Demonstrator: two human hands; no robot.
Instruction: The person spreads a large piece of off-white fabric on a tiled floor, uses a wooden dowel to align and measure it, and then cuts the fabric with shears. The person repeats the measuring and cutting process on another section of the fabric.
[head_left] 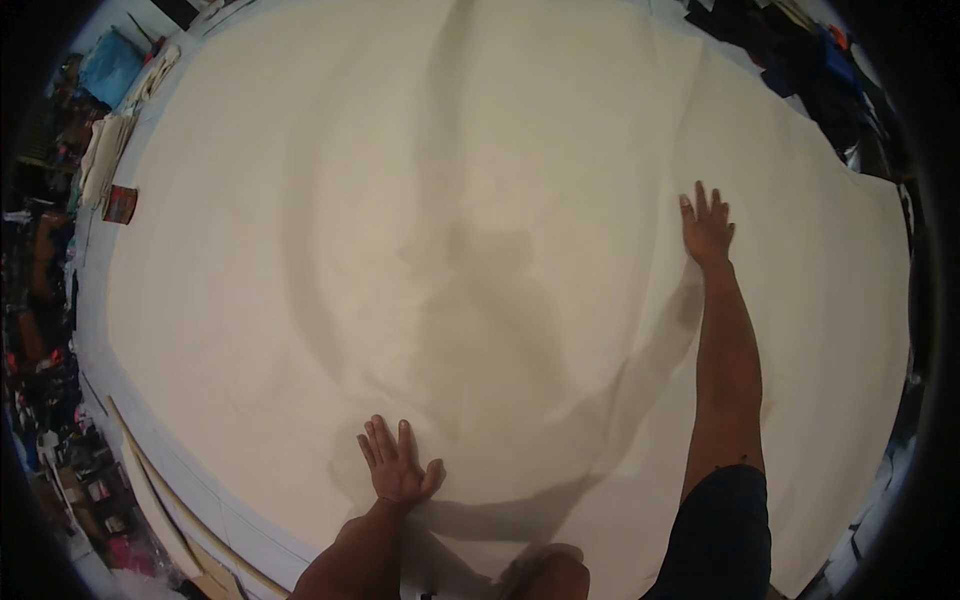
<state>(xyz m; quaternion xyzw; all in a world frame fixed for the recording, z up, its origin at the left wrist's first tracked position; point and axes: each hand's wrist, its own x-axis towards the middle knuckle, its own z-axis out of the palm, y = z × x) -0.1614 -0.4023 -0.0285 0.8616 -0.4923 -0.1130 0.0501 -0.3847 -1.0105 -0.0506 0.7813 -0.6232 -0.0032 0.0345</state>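
A broad sheet of cream cloth (560, 210) covers most of the table, with soft ridges running through it toward the far side. My left hand (397, 465) lies flat on its near part, fingers spread. Farther off to the right, my right hand (709, 225) rests palm down on the cloth beside a long crease, its arm stretched forward and its fingers apart. Neither hand grips anything. Shadows of my head and arms fall across the middle of the sheet.
Along the left table edge (95, 290) are a small red tin (120, 205) and folded cream cloth (105, 160). Long curved strips (165, 510) lie at the lower left. A blue bag (110, 68) sits at the far left; dark fabric (825, 75) is heaped at the far right.
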